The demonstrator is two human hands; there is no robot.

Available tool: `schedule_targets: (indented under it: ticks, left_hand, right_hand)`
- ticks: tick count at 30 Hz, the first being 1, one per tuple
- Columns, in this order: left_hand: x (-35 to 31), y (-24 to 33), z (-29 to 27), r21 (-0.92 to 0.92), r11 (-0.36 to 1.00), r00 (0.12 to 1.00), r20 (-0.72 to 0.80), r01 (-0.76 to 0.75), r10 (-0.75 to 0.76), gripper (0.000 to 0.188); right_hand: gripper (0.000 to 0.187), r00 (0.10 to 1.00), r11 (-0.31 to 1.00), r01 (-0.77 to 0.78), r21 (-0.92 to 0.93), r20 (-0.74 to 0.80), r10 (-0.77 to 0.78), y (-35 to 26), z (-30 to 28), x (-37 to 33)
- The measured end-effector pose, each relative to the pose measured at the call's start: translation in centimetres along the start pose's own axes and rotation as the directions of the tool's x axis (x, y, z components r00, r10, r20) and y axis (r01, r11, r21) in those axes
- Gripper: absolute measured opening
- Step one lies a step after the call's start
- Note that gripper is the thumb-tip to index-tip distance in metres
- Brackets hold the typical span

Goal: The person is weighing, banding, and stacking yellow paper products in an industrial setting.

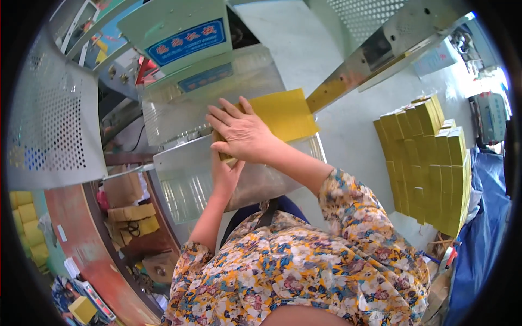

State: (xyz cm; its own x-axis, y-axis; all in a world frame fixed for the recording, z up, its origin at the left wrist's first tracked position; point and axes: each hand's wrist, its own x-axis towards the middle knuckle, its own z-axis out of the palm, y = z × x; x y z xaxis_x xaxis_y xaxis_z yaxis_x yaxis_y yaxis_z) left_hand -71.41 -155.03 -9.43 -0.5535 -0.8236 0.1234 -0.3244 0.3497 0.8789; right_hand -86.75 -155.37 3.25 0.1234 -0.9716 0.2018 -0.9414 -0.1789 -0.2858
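Note:
A stack of yellow paper sheets (285,115) reaches out to the right over the metal table in front of me. My right hand (242,133) lies flat across its left end, back of the hand up and fingers stretched out. Below that, my left hand (223,173) grips the near left end of the stack. Most of its fingers are hidden by the paper and my right hand. Under both hands is a shiny metal worktop (185,174), with a clear ribbed cover (174,117) behind it.
A pale green machine housing (187,60) with a blue label rises ahead. A perforated guard (54,114) stands left, a slanting metal beam (370,62) right. Many yellow bundles (424,163) are piled at the right beside a blue tarp (484,233). A cluttered shelf (136,217) is at lower left.

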Motion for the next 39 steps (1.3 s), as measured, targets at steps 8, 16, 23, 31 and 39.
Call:
schedule_targets:
  ticks: [8,16,23,31,39]
  left_hand:
    - [0.0,-1.7,1.3,-0.064,0.987,0.988,0.063,0.146,-0.142,0.079]
    - [-0.3,-1.2,-1.5,-0.112,0.982,0.98,0.143,0.155,-0.139,0.083]
    - [2.0,-1.4,-4.7,-0.184,0.98,0.979,0.202,0.077,-0.039,0.087]
    - [2.0,-3.9,-3.0,-0.295,0.944,0.98,0.17,0.15,-0.103,0.087]
    - [3.7,-0.7,-5.0,-0.46,0.855,0.966,0.202,0.24,-0.162,0.079]
  right_hand:
    - [0.067,0.964,0.967,-0.241,-0.081,-0.134,0.229,7.2,-3.5,-4.9]
    - [0.048,0.902,0.945,-0.134,0.298,-0.357,0.241,5.7,-6.7,-10.5]
    - [0.048,0.559,0.447,-0.349,0.824,-0.2,0.804,11.3,2.8,-20.5]
    - [0.05,0.641,0.141,-0.212,0.967,0.029,0.767,9.4,5.6,-17.2]
    - [0.028,0.68,0.406,-0.406,0.819,-0.026,0.733,7.8,4.2,-15.4]
